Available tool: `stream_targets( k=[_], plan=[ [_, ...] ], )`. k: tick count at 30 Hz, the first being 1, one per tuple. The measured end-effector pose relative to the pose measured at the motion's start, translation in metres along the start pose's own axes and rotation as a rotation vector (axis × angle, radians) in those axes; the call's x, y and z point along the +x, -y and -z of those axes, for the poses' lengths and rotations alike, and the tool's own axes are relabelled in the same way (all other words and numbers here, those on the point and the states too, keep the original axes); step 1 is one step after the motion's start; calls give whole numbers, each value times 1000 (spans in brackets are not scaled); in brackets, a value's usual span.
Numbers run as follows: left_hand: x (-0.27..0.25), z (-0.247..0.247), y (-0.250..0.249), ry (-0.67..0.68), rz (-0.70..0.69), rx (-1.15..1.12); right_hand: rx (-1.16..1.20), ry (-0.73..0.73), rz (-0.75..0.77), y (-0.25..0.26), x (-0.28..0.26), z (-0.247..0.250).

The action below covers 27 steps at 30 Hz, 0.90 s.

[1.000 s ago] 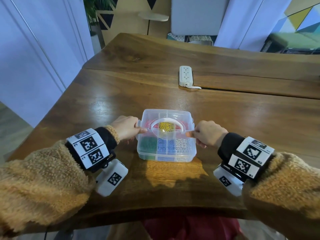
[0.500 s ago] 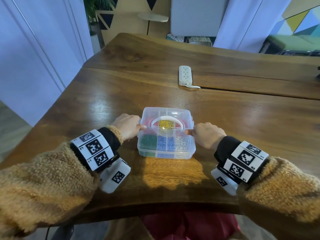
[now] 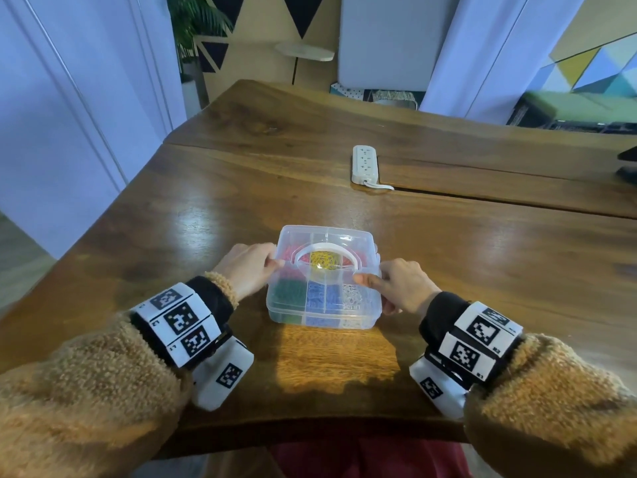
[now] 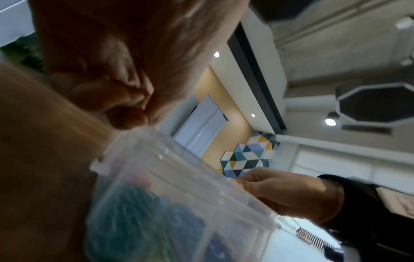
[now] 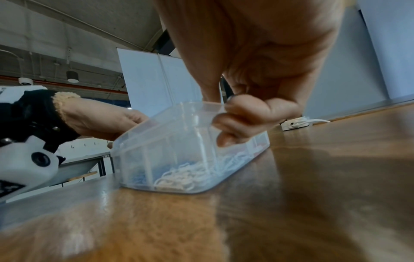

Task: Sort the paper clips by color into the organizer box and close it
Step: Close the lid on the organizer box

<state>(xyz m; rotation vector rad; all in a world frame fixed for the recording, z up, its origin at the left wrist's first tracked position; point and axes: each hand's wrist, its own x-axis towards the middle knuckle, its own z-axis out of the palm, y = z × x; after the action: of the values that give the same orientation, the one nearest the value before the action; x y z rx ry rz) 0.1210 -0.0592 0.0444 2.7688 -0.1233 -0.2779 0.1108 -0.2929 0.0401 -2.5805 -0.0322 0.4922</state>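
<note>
A clear plastic organizer box point(image 3: 324, 315) sits on the wooden table point(image 3: 482, 263) with its lid down and a white handle point(image 3: 325, 248) lying on top. Through the plastic I see red, yellow, green, blue and white paper clips in separate compartments. My left hand point(image 3: 246, 267) grips the box's left side, thumb on the lid edge. My right hand point(image 3: 396, 282) grips the right side, thumb on top. In the right wrist view the fingers point(image 5: 244, 115) curl round the side clasp point(image 5: 210, 108) of the box point(image 5: 179, 159). The left wrist view shows the box point(image 4: 156, 203) blurred.
A white power strip point(image 3: 364, 163) with its cord lies farther back on the table. A seam point(image 3: 499, 198) runs across the tabletop behind it. A dark object point(image 3: 627, 163) shows at the right edge. The table's near edge is just under my wrists.
Both hands stay on the box's sides. The box and hands have shifted slightly away from me; the thumbs have pressed in a little on the lid edges.
</note>
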Motion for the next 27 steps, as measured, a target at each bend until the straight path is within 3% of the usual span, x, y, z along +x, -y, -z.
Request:
stream_targets(
  k=[2, 5, 9, 15, 19, 27],
  plan=[
    [-3, 12, -1, 47, 23, 10, -8, 3, -11, -2, -1, 2],
    [-15, 23, -6, -10, 33, 151, -178, -97, 8, -3, -9, 1],
    [-37, 15, -9, 129, -165, 208, -270, -102, 188, -2, -35, -3],
    [-39, 5, -14, 187, -255, 244, -460, -66, 419, -2, -50, -8],
    [-27, 4, -15, 171, -245, 230, -527, -82, 397, -3, -36, -6],
    [35, 21, -19, 144, -195, 90, -401, -103, 319, 8, 27, 17]
  ],
)
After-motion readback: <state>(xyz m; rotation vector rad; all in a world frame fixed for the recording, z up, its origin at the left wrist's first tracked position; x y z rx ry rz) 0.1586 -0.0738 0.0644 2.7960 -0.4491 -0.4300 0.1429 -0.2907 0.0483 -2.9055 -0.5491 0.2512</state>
